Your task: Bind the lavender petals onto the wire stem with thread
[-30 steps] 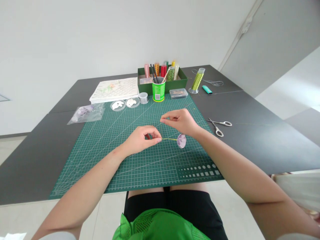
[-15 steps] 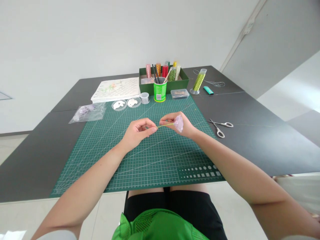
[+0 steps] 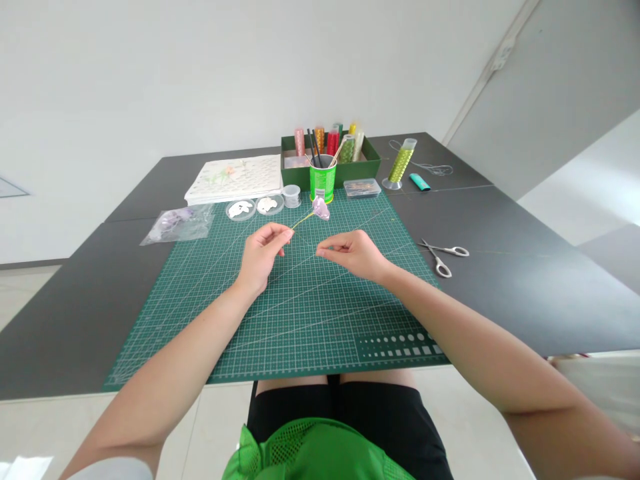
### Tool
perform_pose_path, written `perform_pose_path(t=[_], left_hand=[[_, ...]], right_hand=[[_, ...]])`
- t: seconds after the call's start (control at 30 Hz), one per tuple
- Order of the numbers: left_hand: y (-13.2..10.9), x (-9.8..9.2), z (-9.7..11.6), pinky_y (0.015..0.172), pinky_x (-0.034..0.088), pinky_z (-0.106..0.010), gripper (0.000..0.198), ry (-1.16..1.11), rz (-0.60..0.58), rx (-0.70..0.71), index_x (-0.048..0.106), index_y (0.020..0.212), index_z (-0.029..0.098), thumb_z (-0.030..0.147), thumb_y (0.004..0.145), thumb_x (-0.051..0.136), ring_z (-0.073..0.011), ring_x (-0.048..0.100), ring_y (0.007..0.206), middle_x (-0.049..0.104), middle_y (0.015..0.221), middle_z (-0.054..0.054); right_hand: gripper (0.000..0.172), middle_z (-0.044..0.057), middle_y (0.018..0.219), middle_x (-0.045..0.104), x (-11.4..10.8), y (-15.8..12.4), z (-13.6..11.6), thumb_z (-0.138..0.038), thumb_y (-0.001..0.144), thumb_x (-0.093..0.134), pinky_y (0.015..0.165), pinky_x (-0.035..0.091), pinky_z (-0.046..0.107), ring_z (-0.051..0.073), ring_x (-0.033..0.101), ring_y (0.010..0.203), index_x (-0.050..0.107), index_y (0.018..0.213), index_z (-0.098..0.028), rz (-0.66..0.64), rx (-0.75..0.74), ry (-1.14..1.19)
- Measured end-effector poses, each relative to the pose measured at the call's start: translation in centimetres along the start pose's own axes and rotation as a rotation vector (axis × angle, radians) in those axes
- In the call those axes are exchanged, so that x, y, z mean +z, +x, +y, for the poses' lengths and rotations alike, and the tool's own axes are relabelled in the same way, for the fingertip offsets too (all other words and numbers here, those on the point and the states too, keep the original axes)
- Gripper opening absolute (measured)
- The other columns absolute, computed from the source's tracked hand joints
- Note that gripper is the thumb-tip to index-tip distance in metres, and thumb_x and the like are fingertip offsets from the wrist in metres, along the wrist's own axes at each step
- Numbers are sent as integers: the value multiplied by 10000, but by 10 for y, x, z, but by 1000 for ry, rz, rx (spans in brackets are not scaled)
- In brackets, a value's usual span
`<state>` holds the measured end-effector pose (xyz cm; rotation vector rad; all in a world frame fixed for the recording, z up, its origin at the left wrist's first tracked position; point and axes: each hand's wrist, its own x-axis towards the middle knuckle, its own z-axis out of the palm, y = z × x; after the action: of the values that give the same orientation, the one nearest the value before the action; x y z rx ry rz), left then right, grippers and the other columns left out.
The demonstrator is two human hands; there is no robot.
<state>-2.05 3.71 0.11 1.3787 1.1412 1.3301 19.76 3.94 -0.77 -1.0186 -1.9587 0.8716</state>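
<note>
My left hand (image 3: 263,255) pinches the thin green stem of an artificial flower (image 3: 321,208) between thumb and fingertips. Its pale purple bloom points up and right, in front of the green can. Apart from the flower, my right hand (image 3: 354,253) hovers over the green cutting mat (image 3: 300,320) with thumb and index fingertip pressed together. Whatever those fingers may hold is too fine to make out. White-handled scissors (image 3: 442,257) lie spread on the dark table, right of the mat.
Behind the mat stand a green can (image 3: 323,181) with sticks and a green box (image 3: 295,175) of thread spools. Small dishes (image 3: 241,210), a plastic bag (image 3: 177,225) and a white stack (image 3: 235,179) are at left. A green spool (image 3: 401,164) and teal object (image 3: 419,182) stand right.
My right hand has come off the flower's stem. My left hand has moved slightly left and up, swinging the bloom up and to the left, away from my right hand.
</note>
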Motion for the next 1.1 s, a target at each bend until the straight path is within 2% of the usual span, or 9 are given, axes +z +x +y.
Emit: perform_pose_path(t=[0.27,0.43,0.57,0.7,0.97,1.1], left_hand=[[0,-1,-3,569,460,-235,178,124,11,34,701,785,209,383,810,733,-141,560,703,667,786,-14],[2,-4,-6,614,461,-259,185,320,-57,102,706,802,197,378,837,693,-166,616,756,714,824,-27],[-1,-2,-5,640,451,-270,165,435,-172,119,715,797,203,356,847,681,-166,625,730,707,761,-10],[-7,2,-5,621,439,-266,176,499,-310,128,726,810,215,364,880,665,-165,629,735,712,783,-7],[-16,8,-1,649,463,-272,141,462,-525,121,718,791,216,322,877,683,-170,660,778,730,824,-8],[-21,12,6,679,489,-280,131,416,-617,113,725,797,216,315,877,691,-171,673,796,741,841,-12]], right_hand=[[240,-50,539,472,0,-5,-13,-324,913,644,535,301,241,77,346,524,799,841,-156,-18,-101,-60],[261,-58,519,419,-2,-8,-22,-351,927,636,538,301,247,83,329,524,796,843,-163,8,-145,-83],[238,-69,520,346,-7,-10,-28,-347,925,646,552,319,254,83,301,519,788,846,-174,65,-143,-83],[217,-66,529,348,-13,-10,-31,-321,917,654,545,308,256,82,302,516,768,810,-171,107,-142,-92],[235,-67,528,324,-20,-5,-26,-349,911,666,553,297,273,91,289,529,769,791,-175,178,-140,-147],[255,-67,523,342,-24,-2,-19,-370,916,661,561,293,277,91,297,531,780,810,-170,154,-115,-163]])
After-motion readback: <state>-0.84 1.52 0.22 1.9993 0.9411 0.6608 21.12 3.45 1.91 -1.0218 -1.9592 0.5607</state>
